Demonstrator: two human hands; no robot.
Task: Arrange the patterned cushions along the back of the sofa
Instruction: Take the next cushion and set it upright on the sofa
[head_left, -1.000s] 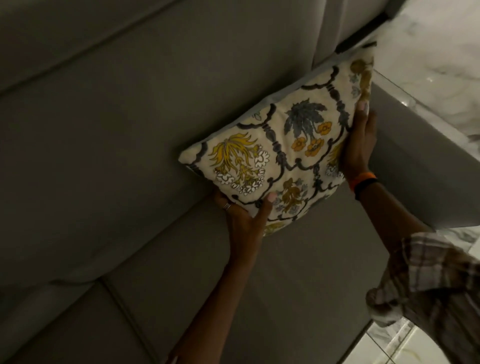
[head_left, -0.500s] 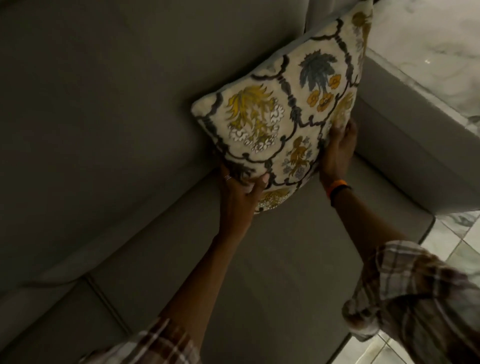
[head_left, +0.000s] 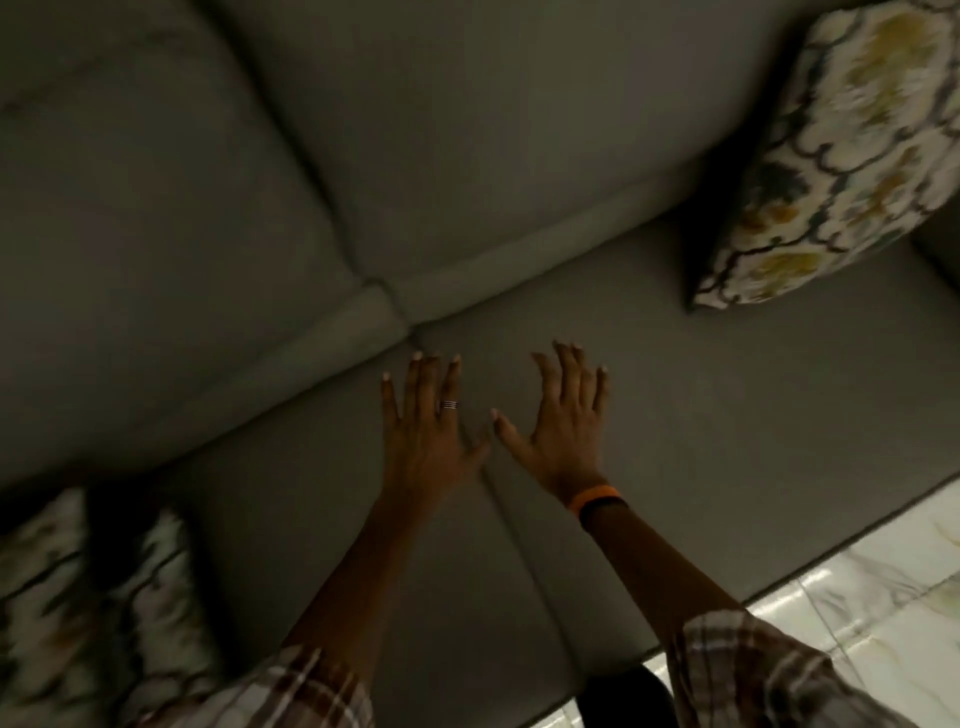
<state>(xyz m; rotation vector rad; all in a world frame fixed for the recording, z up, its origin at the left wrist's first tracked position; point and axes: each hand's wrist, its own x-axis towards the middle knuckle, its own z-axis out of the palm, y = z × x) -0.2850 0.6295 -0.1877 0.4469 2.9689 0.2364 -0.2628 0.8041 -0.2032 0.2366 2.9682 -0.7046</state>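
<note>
Both hands, the left hand (head_left: 434, 421) and right hand (head_left: 563, 421), are hovering spread and empty over the sofa (head_left: 727, 441) seat. Two patterned cushions (head_left: 98, 613) are lying lower left, nearer the left hand; one floral cushion (head_left: 852, 156) is leaning upright against the backrest, upper right.

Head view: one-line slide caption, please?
Both hands, left and right, open over grey sofa; patterned cushion against backrest.
</note>
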